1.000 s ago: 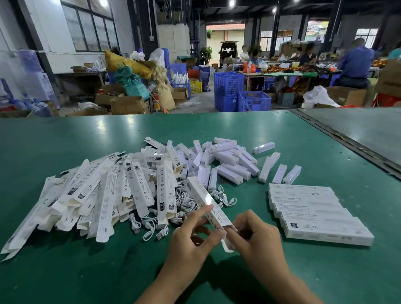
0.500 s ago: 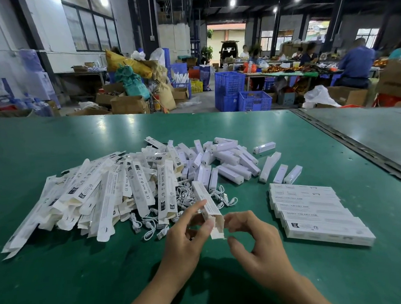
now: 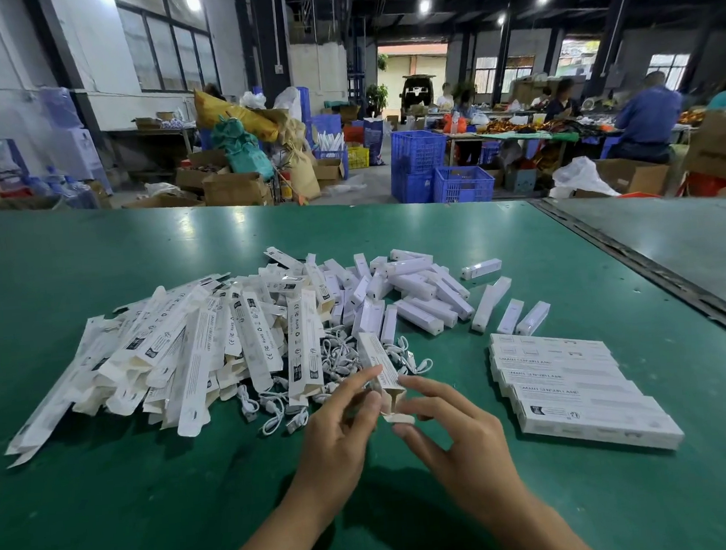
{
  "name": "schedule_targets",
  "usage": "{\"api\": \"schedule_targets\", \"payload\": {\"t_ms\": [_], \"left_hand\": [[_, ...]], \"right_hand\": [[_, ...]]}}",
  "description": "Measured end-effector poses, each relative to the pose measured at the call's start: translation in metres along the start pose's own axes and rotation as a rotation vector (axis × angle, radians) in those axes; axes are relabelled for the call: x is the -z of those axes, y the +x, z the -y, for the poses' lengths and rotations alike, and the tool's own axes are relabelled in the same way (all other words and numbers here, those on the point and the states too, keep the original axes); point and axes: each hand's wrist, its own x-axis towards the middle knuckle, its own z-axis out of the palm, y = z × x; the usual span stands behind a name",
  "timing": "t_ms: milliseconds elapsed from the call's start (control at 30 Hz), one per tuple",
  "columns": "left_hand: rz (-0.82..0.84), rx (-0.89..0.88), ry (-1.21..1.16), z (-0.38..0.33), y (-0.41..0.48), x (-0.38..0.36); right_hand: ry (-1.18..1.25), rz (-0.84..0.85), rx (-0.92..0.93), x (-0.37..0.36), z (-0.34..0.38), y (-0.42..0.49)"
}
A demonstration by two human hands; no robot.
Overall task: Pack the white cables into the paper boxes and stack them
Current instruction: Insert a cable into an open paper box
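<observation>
**Green table (image 3: 111, 507), one paper box (image 3: 373, 360) held at its open end**

A long white paper box is held just above the table top, near the front edge and between the two hands. It is tilted, with its far end pointing away over the white cables (image 3: 337, 356) and its near end open. The box is pinched close to that open end by the left hand (image 3: 342, 431), between the thumb and the forefinger; the remaining fingers are curled loosely beneath. A small white flap (image 3: 399, 418) is seen sticking out from the open end. The right hand (image 3: 462, 435) is placed just beside it, its fingers loosely curved and spread, the thumb tip at the flap. Whether the flap is actually pinched cannot be told.

The cables are heaped loosely on the table just beyond the hands, some touching the held box. To their left a large pile of flat boxes (image 3: 186, 356) is spread out, many overlapping. Behind the cables a cluster of short white cartons (image 3: 419, 301) is scattered. To the right, well apart from the hands, closed boxes are laid side by side in a neat stack (image 3: 575, 388).
</observation>
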Motion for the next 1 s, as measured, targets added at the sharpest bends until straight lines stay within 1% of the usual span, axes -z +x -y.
{"api": "schedule_targets", "payload": {"t_ms": [133,300,467,567,733,1000], "left_hand": [[0.024,0.015,-0.012,0.0031,0.0005,0.0009],[0.030,0.011,-0.005,0.0044,0.0012,0.0022],[-0.011,0.015,0.013,0.0081,0.0028,0.0042],[-0.006,0.040,0.012,0.0101,0.0042,0.0044],[0.021,0.018,-0.017,0.0086,0.0030,0.0037],[-0.006,-0.009,-0.033,0.0078,0.0030,0.0033]], "right_hand": [[-0.035,-0.016,-0.008,-0.0006,0.0012,-0.0002],[-0.075,0.026,-0.001,-0.0015,0.0004,-0.0014],[-0.047,0.065,-0.037,0.0014,0.0014,-0.0006],[-0.040,0.020,-0.071,0.0015,0.0035,0.0007],[-0.059,-0.051,0.025,0.0029,0.0017,0.0014],[-0.068,-0.088,0.041,0.0030,0.0029,0.0014]]}}
